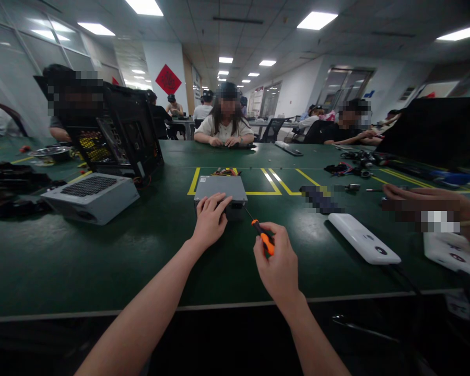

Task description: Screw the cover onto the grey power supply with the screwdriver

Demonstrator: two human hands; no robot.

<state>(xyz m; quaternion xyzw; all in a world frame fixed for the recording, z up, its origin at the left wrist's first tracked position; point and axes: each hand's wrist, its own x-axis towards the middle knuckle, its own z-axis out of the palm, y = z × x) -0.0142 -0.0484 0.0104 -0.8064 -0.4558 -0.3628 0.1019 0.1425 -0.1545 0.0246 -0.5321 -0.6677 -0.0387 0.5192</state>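
Grey rectangular metal boxes (pixel 221 186): 2
Slim screwdriver with an orange-and-black handle (pixel 267 243): 1
Bare hands of the person at work (pixel 211 215): 2, a left and a right
Black open-framed computer case (pixel 136 126): 1
White rounded plastic slabs (pixel 360 236), near edge: 2 by my count
Shiny round metal bowl (pixel 53 151): 1
Red diamond-shaped wall hanging (pixel 168 79): 1
Large bright rectangular ceiling panels (pixel 317 20), nearest: 4
Tangled dark cables (pixel 360 163): several, too jumbled for me to count

Worktop (pixel 149 271) smooth, glossy. Power supply box (pixel 221 185) matt metal. Screwdriver grip (pixel 267 244) plastic. White case (pixel 360 237), 4 o'clock: smooth plastic.
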